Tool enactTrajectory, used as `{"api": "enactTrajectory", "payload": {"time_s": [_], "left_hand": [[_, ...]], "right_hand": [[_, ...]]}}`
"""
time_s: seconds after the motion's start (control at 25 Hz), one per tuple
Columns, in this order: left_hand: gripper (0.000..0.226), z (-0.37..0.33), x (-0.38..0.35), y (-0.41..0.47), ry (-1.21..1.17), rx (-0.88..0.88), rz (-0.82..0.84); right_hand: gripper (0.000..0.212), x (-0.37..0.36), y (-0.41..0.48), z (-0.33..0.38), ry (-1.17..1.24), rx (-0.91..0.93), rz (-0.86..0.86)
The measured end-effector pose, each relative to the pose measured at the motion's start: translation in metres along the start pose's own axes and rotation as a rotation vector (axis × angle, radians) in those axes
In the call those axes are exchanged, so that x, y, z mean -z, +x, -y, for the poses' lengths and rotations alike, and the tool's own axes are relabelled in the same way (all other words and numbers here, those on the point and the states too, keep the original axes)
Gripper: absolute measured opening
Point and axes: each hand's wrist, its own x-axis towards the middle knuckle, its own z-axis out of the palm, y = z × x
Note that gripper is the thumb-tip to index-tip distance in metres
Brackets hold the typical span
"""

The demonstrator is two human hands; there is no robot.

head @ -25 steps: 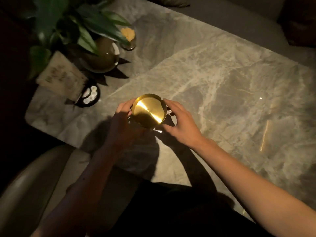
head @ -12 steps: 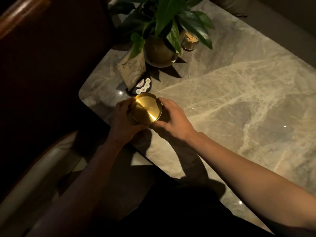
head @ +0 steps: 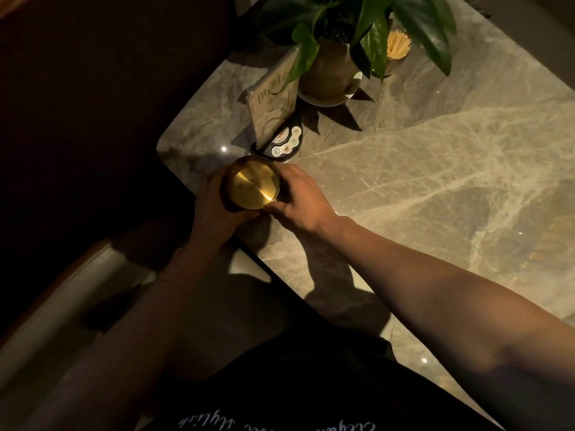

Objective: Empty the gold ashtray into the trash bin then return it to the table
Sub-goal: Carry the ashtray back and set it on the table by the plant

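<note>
The gold ashtray (head: 252,185), round with a shiny flat lid, is held between both hands above the near left corner of the marble table (head: 435,169). My left hand (head: 214,209) wraps its left and lower side. My right hand (head: 298,197) grips its right side with fingers curled over the rim. The ashtray's inside is hidden by the lid. No trash bin shows in this view.
A potted green plant (head: 329,70) stands at the table's far left, with a card stand (head: 273,104) and a round black call-button device (head: 284,143) just beyond the ashtray. A toothpick holder (head: 396,46) sits behind the plant. A pale curved seat edge (head: 56,306) lies lower left; left is dark.
Both hands have carried the ashtray leftward toward the table's left corner, and my view has swung left, so the plant and card stand now sit directly beyond the ashtray.
</note>
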Motion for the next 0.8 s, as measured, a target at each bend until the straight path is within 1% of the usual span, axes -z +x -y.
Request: {"api": "enactTrajectory", "payload": {"time_s": [0.28,0.52,0.64,0.76,0.8], "left_hand": [[0.105,0.009,0.002,0.009,-0.006,-0.005,-0.041],[0.096,0.009,-0.001,0.005,0.022,-0.039,-0.082],[0.101,0.008,0.000,0.004,0.002,-0.020,-0.091],[0.105,0.005,-0.003,0.003,-0.003,-0.030,-0.099],[0.106,-0.003,-0.002,-0.001,0.009,-0.005,-0.097]], "right_hand": [[0.090,-0.012,0.020,-0.001,-0.025,-0.005,0.030],[0.089,-0.013,0.023,0.000,-0.022,0.005,0.012],[0.089,-0.011,0.022,0.003,-0.037,-0.015,0.023],[0.087,-0.011,0.022,0.004,-0.051,0.005,0.036],[0.087,-0.009,0.021,0.009,-0.066,-0.002,0.045]]}}
